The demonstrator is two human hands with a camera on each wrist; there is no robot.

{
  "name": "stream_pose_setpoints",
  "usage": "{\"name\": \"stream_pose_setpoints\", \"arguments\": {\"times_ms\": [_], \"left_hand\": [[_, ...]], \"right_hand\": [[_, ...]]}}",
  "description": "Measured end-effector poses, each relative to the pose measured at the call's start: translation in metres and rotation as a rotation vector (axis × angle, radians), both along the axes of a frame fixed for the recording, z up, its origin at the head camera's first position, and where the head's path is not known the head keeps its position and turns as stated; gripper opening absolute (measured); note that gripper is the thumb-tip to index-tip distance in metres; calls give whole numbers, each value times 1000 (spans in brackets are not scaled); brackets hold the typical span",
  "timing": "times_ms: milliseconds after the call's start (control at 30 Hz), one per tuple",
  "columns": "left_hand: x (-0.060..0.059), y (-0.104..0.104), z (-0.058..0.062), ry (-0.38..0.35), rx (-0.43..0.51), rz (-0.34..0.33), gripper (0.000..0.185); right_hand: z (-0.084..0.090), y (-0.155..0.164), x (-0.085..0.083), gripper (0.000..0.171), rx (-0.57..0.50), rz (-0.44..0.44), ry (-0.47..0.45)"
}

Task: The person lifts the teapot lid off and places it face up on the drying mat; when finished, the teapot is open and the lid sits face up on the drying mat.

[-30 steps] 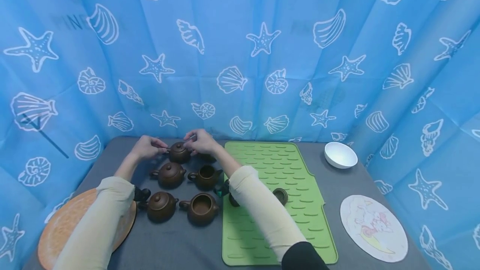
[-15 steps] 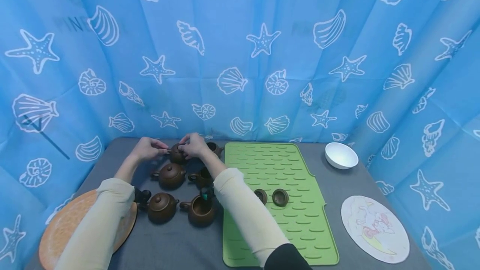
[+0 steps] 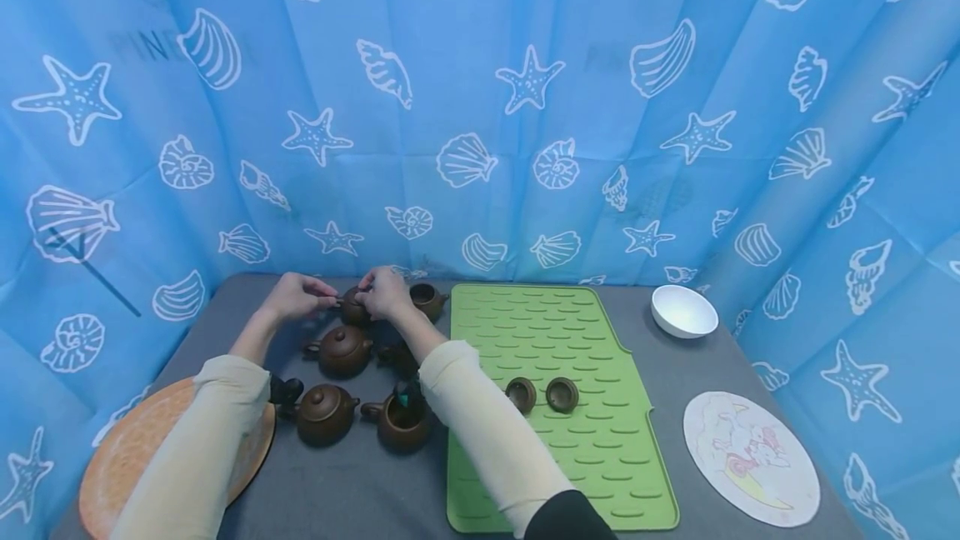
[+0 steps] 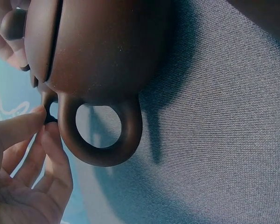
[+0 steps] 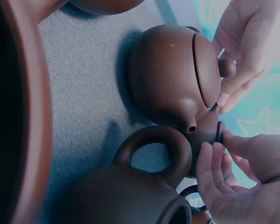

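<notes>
Both hands meet at the far teapot (image 3: 352, 307), back row of the brown teapot cluster on the grey table (image 3: 345, 490). Left hand (image 3: 292, 297) has fingertips pinched together at the pot's near side, up by the ring handle (image 4: 102, 140); the left wrist view shows thumb and forefinger closed on a small dark bit next to that handle, and what it is I cannot tell. Probably steadies the pot. Right hand (image 3: 384, 292) comes over from the other side, fingers curled on top of the pot around the lid (image 5: 206, 70); the exact grip is hidden in the head view. The right wrist view shows fingers (image 5: 233, 84) touching the lid knob (image 5: 227, 66), lid seated on the pot.

Just right of the right hand sits an open teapot (image 3: 427, 298), no lid. Near the left forearm: two lidded teapots (image 3: 341, 350) and (image 3: 324, 413). Under the right forearm: one open pot (image 3: 401, 423), another mostly hidden. Right of the right arm, a green mat (image 3: 555, 340) carries two loose lids (image 3: 521, 394) and (image 3: 562, 394), parked away from the pots. Further right: white bowl (image 3: 681, 310), round printed coaster (image 3: 748, 457). Orange plate (image 3: 112, 457) lies under the left elbow.
</notes>
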State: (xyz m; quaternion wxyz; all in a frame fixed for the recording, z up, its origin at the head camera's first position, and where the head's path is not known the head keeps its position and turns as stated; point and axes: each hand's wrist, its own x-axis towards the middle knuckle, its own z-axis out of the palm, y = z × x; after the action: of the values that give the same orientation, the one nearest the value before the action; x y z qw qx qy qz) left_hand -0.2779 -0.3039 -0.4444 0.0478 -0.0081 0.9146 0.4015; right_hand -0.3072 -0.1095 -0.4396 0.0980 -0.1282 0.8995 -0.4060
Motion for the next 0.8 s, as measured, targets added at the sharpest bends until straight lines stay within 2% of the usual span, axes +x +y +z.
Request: {"name": "stream_pose_setpoints", "arguments": {"times_ms": [200, 400, 567, 800], "left_hand": [[-1, 2, 1, 6, 17, -4, 24], [0, 2, 0, -16, 19, 4, 26], [2, 2, 1, -23, 12, 9, 25], [-1, 3, -2, -25, 14, 25, 24]], "right_hand": [[5, 3, 4, 10, -22, 2, 22], [12, 12, 4, 12, -143, 56, -19], [17, 29, -1, 16, -257, 93, -52], [31, 68, -6, 22, -290, 151, -51]]}}
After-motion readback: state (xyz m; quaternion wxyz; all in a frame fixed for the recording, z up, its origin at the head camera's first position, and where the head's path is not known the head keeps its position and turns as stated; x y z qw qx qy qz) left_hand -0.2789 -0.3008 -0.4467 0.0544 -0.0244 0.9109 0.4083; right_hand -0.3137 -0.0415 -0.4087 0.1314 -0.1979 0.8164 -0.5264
